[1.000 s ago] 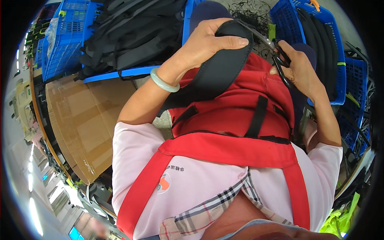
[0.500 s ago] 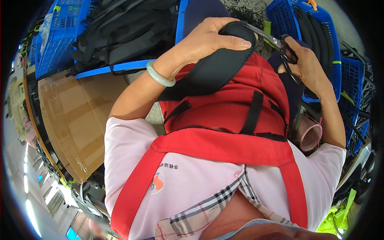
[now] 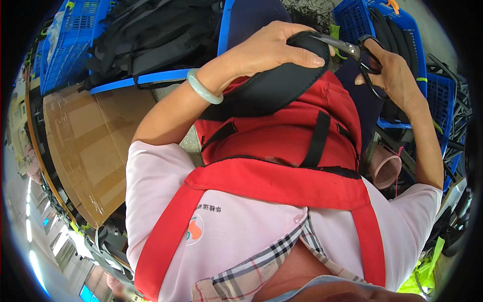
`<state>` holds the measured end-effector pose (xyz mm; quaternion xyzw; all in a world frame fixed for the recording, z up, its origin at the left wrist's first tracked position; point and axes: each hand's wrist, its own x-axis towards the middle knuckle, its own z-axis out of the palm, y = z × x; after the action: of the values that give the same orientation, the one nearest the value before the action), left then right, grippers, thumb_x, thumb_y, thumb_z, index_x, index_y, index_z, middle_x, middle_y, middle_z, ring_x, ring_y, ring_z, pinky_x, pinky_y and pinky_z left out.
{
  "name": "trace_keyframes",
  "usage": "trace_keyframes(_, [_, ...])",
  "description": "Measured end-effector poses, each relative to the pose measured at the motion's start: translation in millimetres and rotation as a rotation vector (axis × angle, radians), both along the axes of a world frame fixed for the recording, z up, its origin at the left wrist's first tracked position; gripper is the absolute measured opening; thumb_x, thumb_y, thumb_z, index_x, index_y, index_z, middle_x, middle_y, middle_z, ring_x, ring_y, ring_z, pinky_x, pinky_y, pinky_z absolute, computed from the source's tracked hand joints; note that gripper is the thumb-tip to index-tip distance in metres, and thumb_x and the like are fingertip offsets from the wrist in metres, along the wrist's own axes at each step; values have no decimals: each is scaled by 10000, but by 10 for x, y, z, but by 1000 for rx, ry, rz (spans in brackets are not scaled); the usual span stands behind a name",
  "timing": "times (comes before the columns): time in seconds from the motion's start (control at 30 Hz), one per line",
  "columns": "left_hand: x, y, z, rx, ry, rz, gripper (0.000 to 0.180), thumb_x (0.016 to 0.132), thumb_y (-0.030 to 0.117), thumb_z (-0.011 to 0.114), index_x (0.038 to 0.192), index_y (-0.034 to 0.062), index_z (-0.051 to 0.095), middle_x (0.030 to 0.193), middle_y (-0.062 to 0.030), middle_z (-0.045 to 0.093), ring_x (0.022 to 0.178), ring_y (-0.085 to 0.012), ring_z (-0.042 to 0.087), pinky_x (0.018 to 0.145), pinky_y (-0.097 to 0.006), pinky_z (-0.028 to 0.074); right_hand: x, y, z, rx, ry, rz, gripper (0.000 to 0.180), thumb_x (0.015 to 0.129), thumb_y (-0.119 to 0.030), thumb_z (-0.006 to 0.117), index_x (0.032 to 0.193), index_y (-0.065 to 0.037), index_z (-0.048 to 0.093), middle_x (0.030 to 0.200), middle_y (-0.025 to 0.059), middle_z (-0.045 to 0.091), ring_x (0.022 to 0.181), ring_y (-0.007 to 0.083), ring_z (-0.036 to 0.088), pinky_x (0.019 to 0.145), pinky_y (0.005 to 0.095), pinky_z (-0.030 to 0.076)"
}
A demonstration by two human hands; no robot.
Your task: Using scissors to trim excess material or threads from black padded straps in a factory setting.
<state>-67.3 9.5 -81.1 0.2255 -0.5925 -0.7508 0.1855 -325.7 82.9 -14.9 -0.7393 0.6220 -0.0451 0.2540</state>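
My left hand [image 3: 274, 48] grips the rounded end of a padded black strap [image 3: 266, 88], thumb on top and fingers behind it. The strap has stitching along its edge and runs down to the left across my red apron [image 3: 282, 141]. My right hand [image 3: 392, 73] holds scissors [image 3: 354, 51] by their black handles, with thumb and fingers in the loops. The handles are spread apart. The metal blades reach left to the strap's far edge beside my left fingers; their tips are hidden behind or against the strap.
At the far left a blue crate [image 3: 146, 80] is heaped with black straps [image 3: 156, 40]. A cardboard box [image 3: 90, 151] lies in front of it. More blue crates [image 3: 422, 55] with black padded pieces stand at the right. A pink mesh basket [image 3: 385, 168] is near my right elbow.
Both hands have shifted slightly to the right, carrying the strap and scissors along. The blades stay at the strap's edge, and both grips are kept.
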Motion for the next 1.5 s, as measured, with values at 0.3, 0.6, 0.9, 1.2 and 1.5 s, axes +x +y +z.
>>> trace_keyframes(0.3, [-6,16,34,-75,-13,-54,330,854,163,725,1145,19,667,936,-2,672,866,-64,602,800,-193,473,-92,-85,63,-27,69,147,618,709,-413,755,1097,-40,452,676,171,466,695,420,473,634,454,373])
trace_keyframes(0.6, [8,51,34,-147,-51,-58,339,827,175,745,1136,50,683,883,23,646,823,-57,573,774,-185,453,-82,-215,98,-101,166,239,549,772,-375,733,1090,-5,479,634,180,423,604,364,451,601,439,368])
trace_keyframes(0.9, [137,43,26,-153,-56,103,257,809,114,762,1039,14,704,881,-18,696,805,-70,618,753,-212,502,-36,47,-94,286,-372,35,452,803,-287,753,1002,1,467,741,59,334,692,142,328,597,307,330])
trace_keyframes(1.2, [156,67,77,-142,-2,145,185,805,94,768,954,1,710,812,-4,685,749,-54,604,684,-196,494,151,111,-64,280,-397,36,504,791,-351,773,1001,5,485,730,31,286,659,154,289,567,301,300])
trace_keyframes(1.5, [145,96,99,-180,-50,93,193,825,60,740,1001,-8,700,876,-29,704,805,-73,642,735,-200,517,106,81,13,313,-403,65,522,789,-392,764,923,31,490,731,36,280,667,154,282,569,313,309])
